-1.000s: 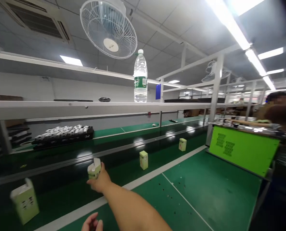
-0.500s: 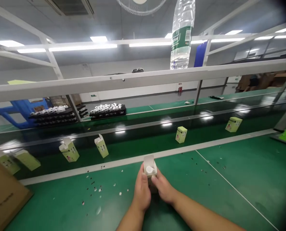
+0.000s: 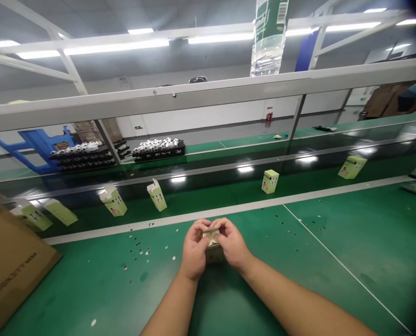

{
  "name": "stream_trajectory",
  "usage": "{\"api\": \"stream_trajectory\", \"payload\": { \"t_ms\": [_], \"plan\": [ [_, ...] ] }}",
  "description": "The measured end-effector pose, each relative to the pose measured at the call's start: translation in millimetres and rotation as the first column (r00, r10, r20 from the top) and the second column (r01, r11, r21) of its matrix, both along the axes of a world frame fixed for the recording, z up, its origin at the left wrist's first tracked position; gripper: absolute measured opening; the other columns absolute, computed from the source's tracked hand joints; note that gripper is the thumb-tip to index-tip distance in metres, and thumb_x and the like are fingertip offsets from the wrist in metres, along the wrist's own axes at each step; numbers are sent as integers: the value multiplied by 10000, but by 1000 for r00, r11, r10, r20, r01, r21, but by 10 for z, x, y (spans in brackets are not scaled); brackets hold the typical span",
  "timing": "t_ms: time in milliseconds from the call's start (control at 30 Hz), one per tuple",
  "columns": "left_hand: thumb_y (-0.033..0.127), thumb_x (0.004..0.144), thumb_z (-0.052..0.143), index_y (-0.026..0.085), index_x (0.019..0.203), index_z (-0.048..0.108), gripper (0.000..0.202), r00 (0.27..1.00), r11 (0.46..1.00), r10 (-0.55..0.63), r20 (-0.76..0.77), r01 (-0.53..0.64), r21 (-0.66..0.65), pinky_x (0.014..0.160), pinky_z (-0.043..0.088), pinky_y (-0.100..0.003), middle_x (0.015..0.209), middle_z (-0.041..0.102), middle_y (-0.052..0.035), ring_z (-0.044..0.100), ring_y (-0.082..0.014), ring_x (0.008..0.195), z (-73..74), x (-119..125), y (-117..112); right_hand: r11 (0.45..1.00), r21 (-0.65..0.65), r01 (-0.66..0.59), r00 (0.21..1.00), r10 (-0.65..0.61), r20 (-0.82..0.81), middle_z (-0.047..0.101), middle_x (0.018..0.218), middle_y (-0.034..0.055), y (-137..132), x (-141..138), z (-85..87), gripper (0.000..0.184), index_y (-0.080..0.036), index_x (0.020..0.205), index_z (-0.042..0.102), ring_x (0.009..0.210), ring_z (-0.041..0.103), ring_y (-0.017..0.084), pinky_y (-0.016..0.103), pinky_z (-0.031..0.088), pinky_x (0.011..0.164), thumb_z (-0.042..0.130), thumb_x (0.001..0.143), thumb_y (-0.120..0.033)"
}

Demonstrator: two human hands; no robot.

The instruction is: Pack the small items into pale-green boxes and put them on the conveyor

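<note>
A small pale green carton (image 3: 214, 253) stands on the green tabletop (image 3: 264, 280) between my two hands. My left hand (image 3: 195, 249) grips its left side, fingers over the top flap and thumb on the near edge. On the other side my right hand (image 3: 232, 243) does the same, its thumb pressing at the opening. Both thumbs meet over the folded flaps, so the white item inside is hidden. Most of the carton's lower part lies in shadow below my fingers.
Beyond the white strip, several light green cartons (image 3: 113, 200) stand on the dark conveyor belt (image 3: 194, 196), some with raised flaps. A brown cardboard box (image 3: 15, 266) is at the left. Black trays of white parts (image 3: 162, 145) lie behind. A water bottle (image 3: 269, 51) stands on the rail.
My fingers have moved up onto the carton's top, and the upright flap is now folded down over the white item. Cartons on the belt appear shifted to the right; the view has tilted down.
</note>
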State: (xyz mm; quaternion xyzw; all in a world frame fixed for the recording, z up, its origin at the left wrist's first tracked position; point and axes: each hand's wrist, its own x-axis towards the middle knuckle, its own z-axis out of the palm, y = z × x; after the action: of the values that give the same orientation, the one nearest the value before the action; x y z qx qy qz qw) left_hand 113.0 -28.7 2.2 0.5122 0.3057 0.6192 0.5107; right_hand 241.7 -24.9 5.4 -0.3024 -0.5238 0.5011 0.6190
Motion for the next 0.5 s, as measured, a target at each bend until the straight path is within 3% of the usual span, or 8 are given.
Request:
{"api": "stream_trajectory", "payload": {
  "t_ms": [33,100,200,367,500],
  "plan": [
    [248,775,657,174,831,622,99,1000,999,24,-15,-24,29,898,460,-336,1040,588,-57,585,-208,989,-12,-18,9,995,95,28,997,-35,72,626,887,36,16,45,12,30,-200,779,547,848,603,169,289,494,779,569,761,-190],
    [340,824,606,160,759,627,193,997,994,31,-70,-23,109,885,452,-343,994,579,-69,578,-213,953,-55,-56,13,956,292,4,967,-78,243,650,918,54,31,158,46,107,-198,751,589,889,615,183,335,491,840,505,816,-190],
    [490,849,540,172,908,633,337,993,978,3,-117,22,208,901,446,-378,1068,564,-94,566,-250,1006,-116,-82,-17,877,464,-124,889,-109,444,662,1056,70,20,323,114,145,-207,893,638,994,614,205,380,475,920,517,814,-199],
    [365,835,640,200,1006,581,245,958,979,113,-263,-62,193,957,419,-365,1136,556,-82,554,-234,1081,-124,-45,-44,850,518,-90,824,-229,518,662,1084,79,6,360,156,183,-205,968,624,1010,617,199,356,498,913,606,786,-204],
    [426,887,558,184,981,594,261,946,967,173,-275,-110,230,939,425,-356,1064,583,-84,567,-223,1027,-112,-15,-18,848,528,-42,805,-284,521,682,1011,68,-9,277,154,171,-212,991,673,970,629,183,329,514,885,559,866,-237]
  ]
}}
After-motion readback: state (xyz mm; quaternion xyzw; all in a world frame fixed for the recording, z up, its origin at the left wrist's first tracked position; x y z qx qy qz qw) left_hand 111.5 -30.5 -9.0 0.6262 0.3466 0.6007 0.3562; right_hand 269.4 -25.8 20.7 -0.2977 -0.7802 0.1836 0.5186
